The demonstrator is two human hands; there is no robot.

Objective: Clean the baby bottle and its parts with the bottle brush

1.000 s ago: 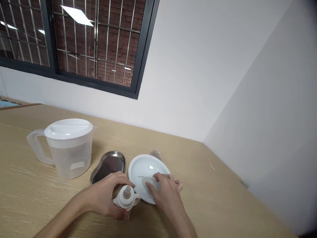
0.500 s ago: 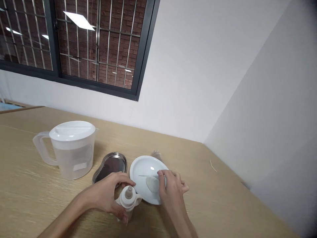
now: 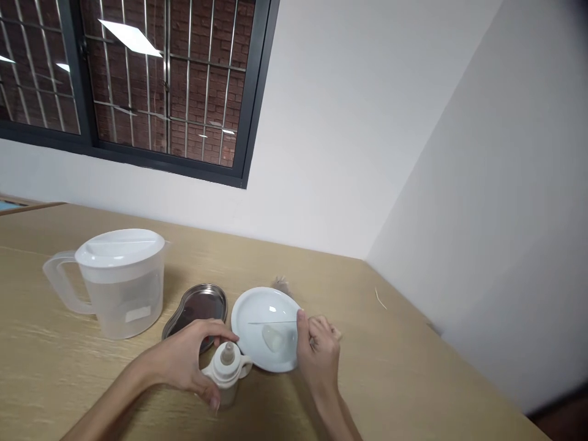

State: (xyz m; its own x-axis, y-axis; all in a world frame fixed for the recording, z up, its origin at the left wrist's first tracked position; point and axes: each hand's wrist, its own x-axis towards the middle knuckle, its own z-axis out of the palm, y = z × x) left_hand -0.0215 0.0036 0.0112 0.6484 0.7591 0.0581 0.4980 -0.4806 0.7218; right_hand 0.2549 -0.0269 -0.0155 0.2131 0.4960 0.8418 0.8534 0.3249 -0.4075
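Note:
My left hand [image 3: 184, 361] is wrapped round a small white baby bottle [image 3: 226, 367] with a teat on top, standing upright on the wooden table [image 3: 68, 380]. Just right of it lies a white plate [image 3: 257, 312] with a small clear cap [image 3: 274, 335] on it. My right hand [image 3: 319, 355] rests at the plate's right rim, fingers curled; its fingertips pinch the end of a thin straight stick [image 3: 271, 322] lying across the plate.
A lidded translucent pitcher [image 3: 117, 282] holding water stands at the left. A shiny metal dish [image 3: 197, 306] lies between pitcher and plate. A small brownish tuft [image 3: 280, 283] sits behind the plate. White walls meet at the table's far right corner; a barred window is above left.
My right hand has drawn back from the clear cap to the plate's right rim, leaving the cap uncovered on the plate. My left hand stays on the bottle.

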